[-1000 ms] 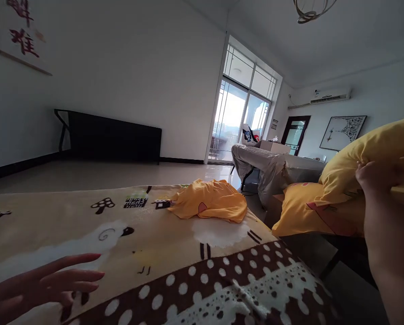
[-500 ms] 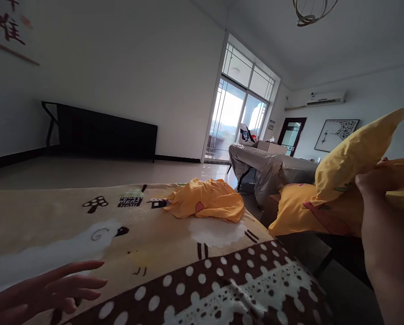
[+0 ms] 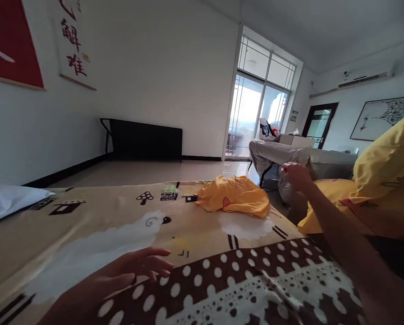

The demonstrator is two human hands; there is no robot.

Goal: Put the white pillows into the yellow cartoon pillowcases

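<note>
Bright room; patterned blanket (image 3: 195,234) covers surface, yellow cloth (image 3: 236,201) lying on it.

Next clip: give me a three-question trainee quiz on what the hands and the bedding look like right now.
1. True or false: the left hand lies open on the patterned blanket.
2. Which item lies crumpled at the blanket's far edge? A) orange-yellow cloth B) white pillow C) grey cover
3. Fill in: the right hand is raised in front of the ____-covered furniture, with nothing clearly in its grip.

Key:
1. True.
2. A, the orange-yellow cloth; the white pillow is at the far left.
3. Grey: the grey cover drapes it, with yellow pillows to the right.
</note>
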